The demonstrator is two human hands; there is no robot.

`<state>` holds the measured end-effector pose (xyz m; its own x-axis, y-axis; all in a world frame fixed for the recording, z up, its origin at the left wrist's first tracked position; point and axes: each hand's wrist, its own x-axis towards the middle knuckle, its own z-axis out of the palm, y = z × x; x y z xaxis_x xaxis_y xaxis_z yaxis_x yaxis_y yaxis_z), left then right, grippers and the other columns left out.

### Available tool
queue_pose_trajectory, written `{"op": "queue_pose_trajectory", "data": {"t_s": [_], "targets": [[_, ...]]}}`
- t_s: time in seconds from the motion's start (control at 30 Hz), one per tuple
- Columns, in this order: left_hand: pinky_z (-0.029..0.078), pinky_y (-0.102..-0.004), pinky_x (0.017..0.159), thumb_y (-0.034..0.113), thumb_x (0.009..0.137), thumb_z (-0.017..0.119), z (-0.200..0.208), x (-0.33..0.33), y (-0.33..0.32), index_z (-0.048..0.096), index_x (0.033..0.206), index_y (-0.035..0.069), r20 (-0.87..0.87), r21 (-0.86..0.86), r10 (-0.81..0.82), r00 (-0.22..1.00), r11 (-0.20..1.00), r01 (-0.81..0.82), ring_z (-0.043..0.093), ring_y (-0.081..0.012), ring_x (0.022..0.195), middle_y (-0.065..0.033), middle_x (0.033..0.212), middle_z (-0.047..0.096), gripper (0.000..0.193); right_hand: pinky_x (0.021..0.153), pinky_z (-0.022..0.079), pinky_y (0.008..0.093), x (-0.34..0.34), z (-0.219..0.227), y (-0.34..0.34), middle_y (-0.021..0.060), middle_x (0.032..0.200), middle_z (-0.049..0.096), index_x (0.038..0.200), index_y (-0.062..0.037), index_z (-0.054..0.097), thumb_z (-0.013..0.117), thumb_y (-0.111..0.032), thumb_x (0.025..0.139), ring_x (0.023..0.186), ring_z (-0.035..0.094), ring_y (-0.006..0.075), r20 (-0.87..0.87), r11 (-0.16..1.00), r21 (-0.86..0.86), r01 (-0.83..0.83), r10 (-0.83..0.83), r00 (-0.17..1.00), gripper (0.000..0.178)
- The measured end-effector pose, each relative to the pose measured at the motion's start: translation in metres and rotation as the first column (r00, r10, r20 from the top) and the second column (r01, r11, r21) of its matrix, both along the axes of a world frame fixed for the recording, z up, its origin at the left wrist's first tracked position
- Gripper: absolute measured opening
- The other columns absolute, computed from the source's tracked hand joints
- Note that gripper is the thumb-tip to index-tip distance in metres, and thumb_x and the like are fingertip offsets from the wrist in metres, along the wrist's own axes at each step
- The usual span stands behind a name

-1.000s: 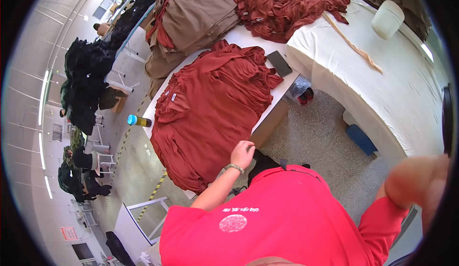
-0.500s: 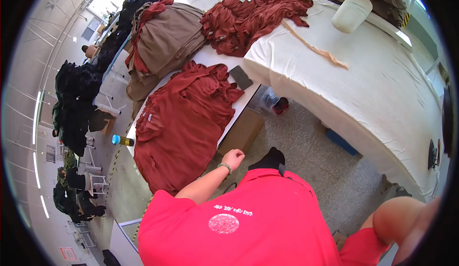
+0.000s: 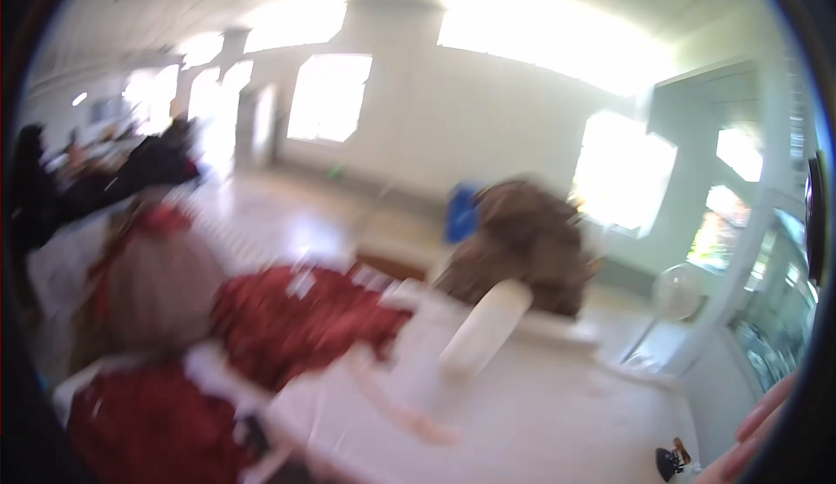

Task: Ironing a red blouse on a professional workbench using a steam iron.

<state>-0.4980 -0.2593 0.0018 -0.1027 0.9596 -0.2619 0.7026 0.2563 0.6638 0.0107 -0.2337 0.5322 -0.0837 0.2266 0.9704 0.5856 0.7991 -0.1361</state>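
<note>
At the lower right rim, part of my right hand [image 3: 759,439] shows close up. Its fingers are cut off by the rim and smeared, so I cannot make out what they touch. Nearest to it on the white-covered table [image 3: 557,432] is a small black iron [image 3: 669,461]. My left hand is not in view. A white cylindrical object [image 3: 486,329] and a pale peach fabric strip [image 3: 396,406] are also on this table. Dark red garments lie in a far heap [image 3: 300,319] and a near heap [image 3: 157,423]. A blurred dark phone-like slab [image 3: 252,436] is beside the near heap.
A brown fabric pile [image 3: 531,245] rises behind the table, with a blue object [image 3: 461,212] beside it. Greyish-brown garments [image 3: 161,284] are heaped at left. A round white fan-like object [image 3: 677,292] stands at the right. Bright windows [image 3: 329,97] line the far wall.
The view has swung upward to the far wall and windows, blurring the picture. My left hand and red shirt have left it. Fingers of my right hand now show at the right rim.
</note>
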Motion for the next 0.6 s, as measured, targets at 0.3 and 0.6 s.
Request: {"op": "queue_pose_trajectory", "data": {"t_s": [0.3,0.6], "targets": [[0.056,-0.0405,0.075,0.027,0.09,0.068,0.125,0.008,0.202,0.073,0.102,0.009,0.063,0.429,-0.254,0.965,0.88,0.204,0.07,-0.0299,0.08,-0.0152,0.092,0.072,0.022,0.085,0.046,0.0315,-0.106,-0.033,0.041,0.0108,0.096,0.06,0.123,0.0061,0.063,0.058,-0.007,0.096,0.09,0.057,0.0197,-0.026,0.981,-0.195,-0.026,0.021,0.999,0.031],[0.056,-0.0361,0.068,0.022,0.088,0.073,0.079,-0.001,0.23,0.075,0.104,0.011,0.093,0.373,-0.152,0.984,0.922,0.107,0.07,-0.0256,0.073,-0.0111,0.089,0.072,0.02,0.083,0.046,0.0304,-0.097,-0.037,0.138,0.0094,0.092,0.059,0.124,0.0059,0.063,0.058,-0.007,0.096,0.086,0.056,0.0178,0.101,0.922,-0.28,0.267,-0.248,0.963,0.031]]}}
